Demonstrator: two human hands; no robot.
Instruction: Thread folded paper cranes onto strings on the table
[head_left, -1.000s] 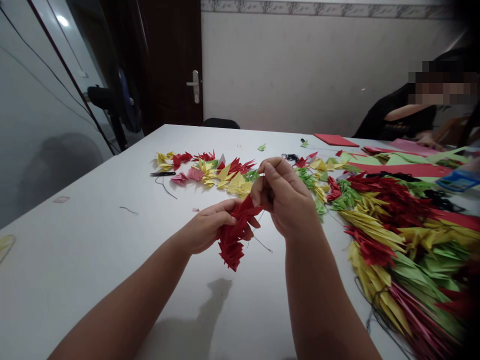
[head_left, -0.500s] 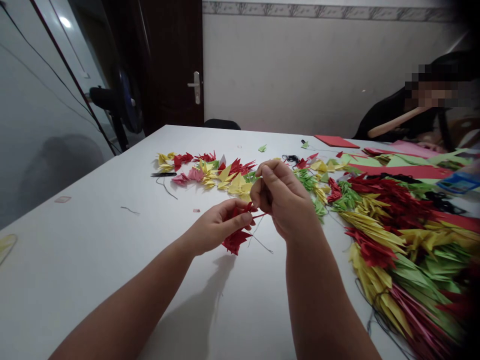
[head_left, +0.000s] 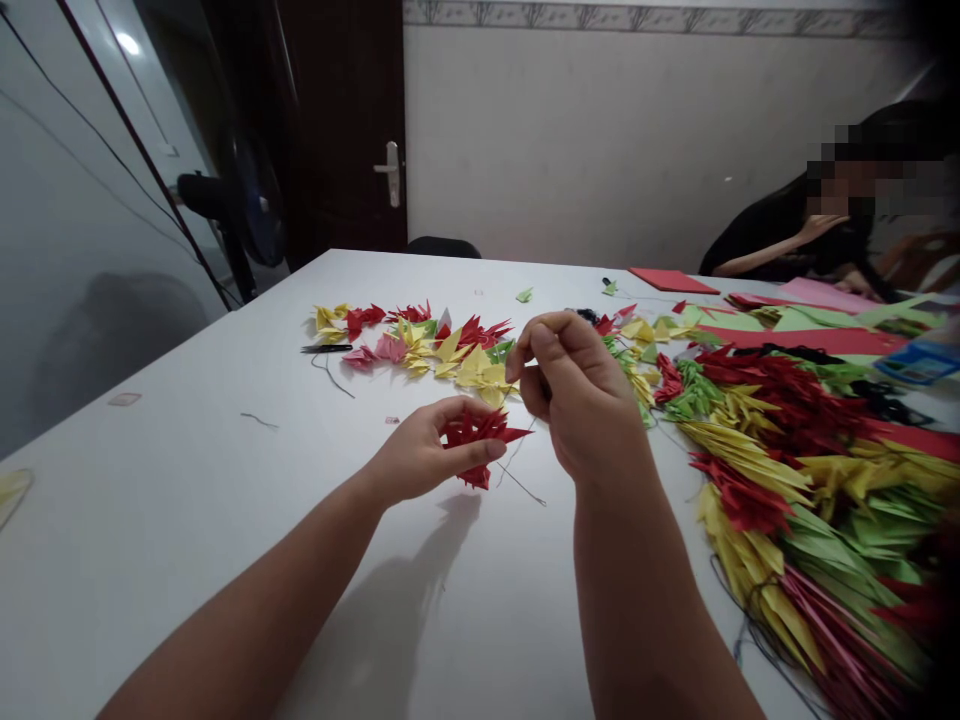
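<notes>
My left hand (head_left: 424, 455) is closed round a small bunch of red folded-paper cranes (head_left: 480, 430), held just above the white table (head_left: 187, 520). One pointed red tip sticks out to the right past my thumb. My right hand (head_left: 585, 395) is up and to the right, apart from the bunch, its thumb and index finger pinched together. Whatever they pinch is too small to make out. Below the two hands a thin dark thread (head_left: 523, 483) trails down to the right. Behind them lies a garland of yellow, red, pink and green folded paper (head_left: 450, 355).
Small black scissors (head_left: 327, 349) and loose bits of thread (head_left: 259, 421) lie to the left. A large heap of strung folded paper (head_left: 750, 460) fills the right side, near a blue plastic item (head_left: 919, 363). Across the table sits a person in black (head_left: 765, 230) beside red paper sheets (head_left: 673, 281).
My right hand has drawn away from the red bunch, up and slightly right. The bunch has turned and risen a little in my left hand. The person opposite has shifted an arm.
</notes>
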